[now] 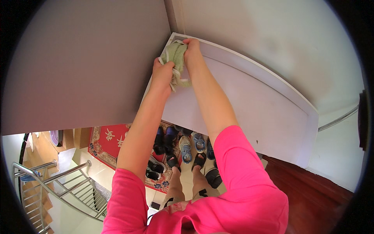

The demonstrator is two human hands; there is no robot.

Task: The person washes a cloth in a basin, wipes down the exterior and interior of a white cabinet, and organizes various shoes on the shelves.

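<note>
A green fluffy cloth with pale edging [177, 55] is bunched at the far left corner of a white cabinet top with a raised rim [248, 102]. My left hand [163, 71] grips its near left part, thumb on top, beside the cabinet's left edge. At the cloth's right side, my right hand [192, 48] holds it near the back rim; some of those fingers are hidden. A loose fold of the cloth hangs towards me between my wrists.
A large grey panel [87, 64] stands at the left, a pale wall [277, 38] behind. Below are several shoes [185, 148] on a red patterned mat [108, 146] and tiles. A metal stair railing [58, 181] is at the lower left, dark red wood [306, 187] at the lower right.
</note>
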